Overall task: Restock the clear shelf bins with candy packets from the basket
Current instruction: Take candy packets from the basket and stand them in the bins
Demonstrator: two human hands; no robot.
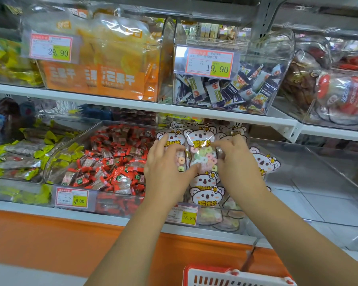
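The right hand [236,159] pinches the upper right edge of a packet [203,155]. The left hand [165,162] lies spread over the neighbouring packets, its thumb against the pinched packet's lower left. I cannot tell whether the left hand truly grips.

The packet stands upright between the hands, its long axis running 12 to 6 o'clock, already inside the koala bin [242,223] on the lower shelf. Both hands touch it, and the right has the surer hold. Seating it looks like a matter of easing it toward 12 o'clock among the packets [207,195] around it.

About seven koala faces show in that bin, but they overlap, so the exact count is unclear.

One basket [215,274] sits at 6 o'clock with only its rim in view, so its contents are hidden. One red-candy bin [54,162] lies at 9 o'clock and one further clear bin [318,182] at 3 o'clock.
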